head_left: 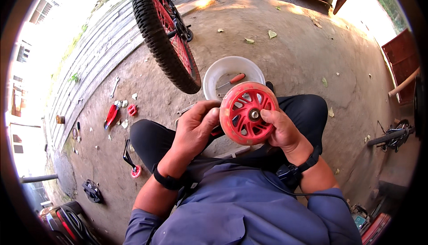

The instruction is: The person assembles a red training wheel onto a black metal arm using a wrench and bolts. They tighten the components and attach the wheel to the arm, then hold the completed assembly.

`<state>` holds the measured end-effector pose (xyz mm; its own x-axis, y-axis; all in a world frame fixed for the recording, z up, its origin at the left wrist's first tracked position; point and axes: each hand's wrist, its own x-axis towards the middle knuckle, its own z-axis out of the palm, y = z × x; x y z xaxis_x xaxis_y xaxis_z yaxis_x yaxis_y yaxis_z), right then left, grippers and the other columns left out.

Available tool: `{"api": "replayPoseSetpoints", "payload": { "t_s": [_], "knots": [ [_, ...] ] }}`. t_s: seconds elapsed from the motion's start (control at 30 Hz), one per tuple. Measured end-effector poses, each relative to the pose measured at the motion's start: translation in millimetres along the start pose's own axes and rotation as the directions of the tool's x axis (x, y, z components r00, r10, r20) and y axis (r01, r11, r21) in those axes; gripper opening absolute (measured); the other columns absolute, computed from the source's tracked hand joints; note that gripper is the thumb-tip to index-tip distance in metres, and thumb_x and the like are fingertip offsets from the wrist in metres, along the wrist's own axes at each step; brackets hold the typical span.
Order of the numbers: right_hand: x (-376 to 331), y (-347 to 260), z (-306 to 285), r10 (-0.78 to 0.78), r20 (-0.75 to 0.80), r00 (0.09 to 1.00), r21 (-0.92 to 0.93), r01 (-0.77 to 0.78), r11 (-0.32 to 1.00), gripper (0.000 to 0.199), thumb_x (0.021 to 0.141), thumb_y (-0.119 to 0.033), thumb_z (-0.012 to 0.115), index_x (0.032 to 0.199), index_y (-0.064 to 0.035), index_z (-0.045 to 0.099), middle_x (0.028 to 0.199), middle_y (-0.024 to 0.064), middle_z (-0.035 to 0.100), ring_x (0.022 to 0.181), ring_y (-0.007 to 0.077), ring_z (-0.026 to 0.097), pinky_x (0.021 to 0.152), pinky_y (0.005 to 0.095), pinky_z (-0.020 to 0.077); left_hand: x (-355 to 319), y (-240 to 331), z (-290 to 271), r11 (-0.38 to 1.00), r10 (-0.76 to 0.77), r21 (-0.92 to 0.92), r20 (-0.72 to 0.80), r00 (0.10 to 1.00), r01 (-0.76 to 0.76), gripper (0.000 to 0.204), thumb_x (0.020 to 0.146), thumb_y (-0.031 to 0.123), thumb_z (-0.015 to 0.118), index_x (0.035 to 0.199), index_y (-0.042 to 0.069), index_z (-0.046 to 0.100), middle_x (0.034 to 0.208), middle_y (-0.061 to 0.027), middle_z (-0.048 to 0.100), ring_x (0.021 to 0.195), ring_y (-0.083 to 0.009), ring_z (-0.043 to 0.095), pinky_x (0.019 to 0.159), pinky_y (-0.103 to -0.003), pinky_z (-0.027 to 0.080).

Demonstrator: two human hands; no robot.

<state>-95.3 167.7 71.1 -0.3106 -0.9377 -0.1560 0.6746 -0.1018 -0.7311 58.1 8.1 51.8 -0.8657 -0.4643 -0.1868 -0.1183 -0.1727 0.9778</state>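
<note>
A small red wheel (pixel 243 119) with curved spokes and a metal bearing in its hub is held up in front of my lap. My right hand (pixel 285 131) grips it from the right, thumb on the face beside the hub and the other fingers hidden behind. My left hand (pixel 195 127) is closed at the wheel's left edge, fingers curled. A dark piece with some red (pixel 217 131) shows between that hand and the wheel; what the fingers hold is hidden. Just beyond the wheel stands a white tub (pixel 209 78), with an orange-handled screwdriver (pixel 236 79) and a wrench in it.
A bicycle's knobby tyre (pixel 154 35) rises ahead to the left. On the floor at left lie a wrench (pixel 114 87), a red part (pixel 111 116), a red pedal (pixel 132 110) and a small pink-red wheel (pixel 136 171) beside a black bracket (pixel 128 155). A black bag-like object (pixel 92 192) sits nearer.
</note>
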Motion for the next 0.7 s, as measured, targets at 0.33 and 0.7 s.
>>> {"api": "replayPoseSetpoints", "payload": {
  "t_s": [0.33, 0.7],
  "knots": [
    [0, -3, 8, 0.061, -0.022, 0.998, 0.005, -0.061, 0.998, 0.067, 0.086, -0.027, 0.064, 0.144, -0.0026, 0.041, 0.138, 0.0132, 0.054, 0.127, 0.022, 0.053, 0.109, 0.0367, 0.042, 8, 11, 1, 0.996, 0.051, -0.085, 0.166, 0.985, -0.037, 0.028, 0.102, 0.018, 0.058, 0.123, 0.0, 0.06, 0.106, -0.002, 0.067, 0.097, -0.0073, 0.06, 0.085, -0.025, 0.051],
    [15, -4, 1, -0.004, 0.075, 0.997, -0.064, 0.009, 0.998, 0.062, 0.087, -0.022, 0.056, 0.143, -0.0024, 0.041, 0.138, 0.0128, 0.054, 0.127, 0.0215, 0.053, 0.109, 0.0358, 0.0414, 25, 0, 16, 0.948, 0.154, -0.237, -0.249, 0.956, -0.214, 0.022, 0.104, 0.017, 0.05, 0.113, 0.0, 0.061, 0.099, -0.0074, 0.069, 0.089, -0.0112, 0.065, 0.084, -0.027, 0.052]
  ]
}}
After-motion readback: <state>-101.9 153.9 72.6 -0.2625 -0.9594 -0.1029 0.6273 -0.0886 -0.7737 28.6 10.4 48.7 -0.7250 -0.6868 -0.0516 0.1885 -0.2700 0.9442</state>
